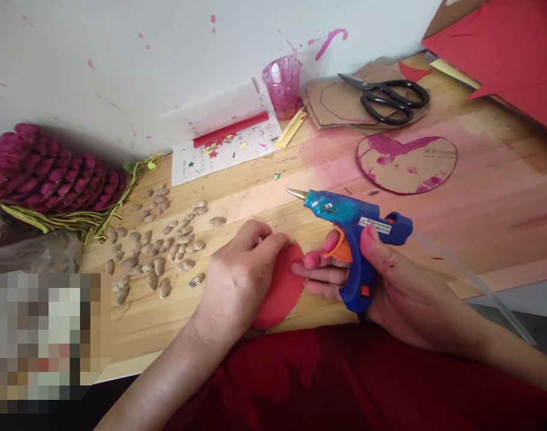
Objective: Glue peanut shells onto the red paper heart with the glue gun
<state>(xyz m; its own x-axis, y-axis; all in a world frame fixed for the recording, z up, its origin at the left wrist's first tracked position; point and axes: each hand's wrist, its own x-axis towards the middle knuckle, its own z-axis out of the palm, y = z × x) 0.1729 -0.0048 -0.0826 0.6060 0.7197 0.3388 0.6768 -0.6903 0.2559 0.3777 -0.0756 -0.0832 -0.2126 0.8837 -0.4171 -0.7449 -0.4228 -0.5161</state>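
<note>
My right hand [403, 293] is wrapped round the handle of a blue hot glue gun [345, 209] with an orange trigger and a red switch. Its metal nozzle points left, above the table. A clear glue stick [475, 281] trails from the gun's back end. Under my left hand [242, 275] is a red piece with a rounded edge [282, 293], at the table's front edge. My left fingers are closed at its upper edge, and the hand covers much of it. Fingertips of my right hand reach the red piece's right side.
Loose peanuts [159, 245] lie left of my hands. Behind are a sheet with small stars [184, 167], a pink-stained cup [282, 90] and black scissors [385, 99] on cardboard. A cardboard heart [408, 164] lies right; purple-knobbed stacked pieces [53, 173] stand left.
</note>
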